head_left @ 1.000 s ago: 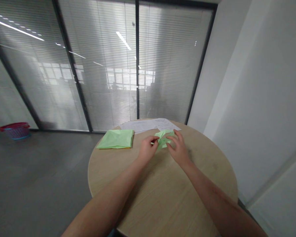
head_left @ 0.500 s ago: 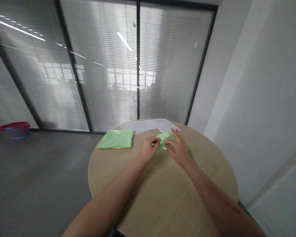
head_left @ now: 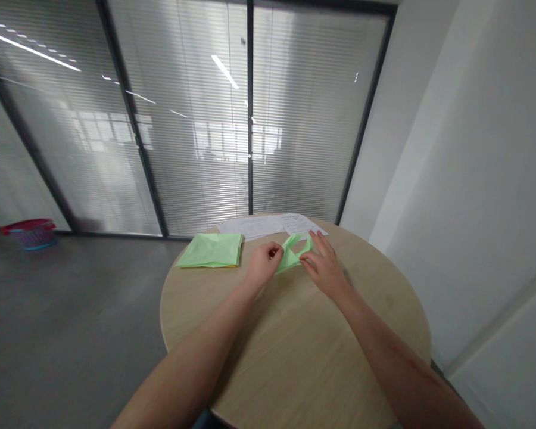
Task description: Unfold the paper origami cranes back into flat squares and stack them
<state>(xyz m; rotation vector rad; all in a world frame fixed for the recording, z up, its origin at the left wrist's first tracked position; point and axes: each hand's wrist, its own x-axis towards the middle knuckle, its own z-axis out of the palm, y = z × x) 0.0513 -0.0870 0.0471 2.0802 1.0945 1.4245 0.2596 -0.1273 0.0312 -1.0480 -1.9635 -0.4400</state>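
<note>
A small folded piece of light green paper (head_left: 292, 256) sits between my two hands on the far part of the round wooden table (head_left: 295, 351). My left hand (head_left: 262, 266) is curled, its fingertips pinching the paper's left edge. On the paper's right side my right hand (head_left: 325, 266) holds it, with thumb and fingers closed on the fold and the other fingers stretched out. The paper's middle stands slightly raised off the tabletop.
A stack of green paper sheets (head_left: 211, 250) lies at the table's far left edge. White printed sheets (head_left: 272, 224) lie at the far edge. Glass doors with blinds (head_left: 196, 119) stand behind, a white wall (head_left: 473, 149) to the right, a red basket (head_left: 25, 232) on the floor.
My left hand has drawn slightly left, pulling the green paper's left side outward. The paper now looks more spread and raised than a second ago. My right hand has barely shifted.
</note>
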